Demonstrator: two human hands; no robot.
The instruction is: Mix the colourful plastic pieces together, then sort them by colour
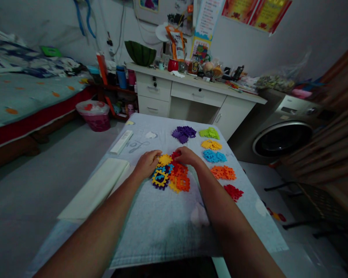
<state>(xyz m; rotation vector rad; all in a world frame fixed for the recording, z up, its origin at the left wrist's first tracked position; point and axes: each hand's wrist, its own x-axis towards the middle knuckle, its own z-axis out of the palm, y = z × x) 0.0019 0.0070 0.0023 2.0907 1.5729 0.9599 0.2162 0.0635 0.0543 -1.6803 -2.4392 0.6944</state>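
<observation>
A mixed heap of flat plastic interlocking pieces lies in the middle of the cloth-covered table (150,239). My left hand (146,165) is at the heap's left side, its fingers closed at the edge of a yellow interlocking piece (165,160). Opposite it, my right hand (188,156) has its fingers pinched on a red interlocking piece (174,155); the fingertips are partly hidden. Nearer to me in the heap are a yellow square frame piece (153,179) with blue and purple ones, and an orange piece (183,183).
Sorted piles line the right side: lime green (209,133), yellow (211,144), blue (214,156), orange (223,172) and red (233,192). A purple pile (184,133) sits at the back. Left are a white box (121,142) and folded cloth (95,187). Beyond stands a desk (153,92).
</observation>
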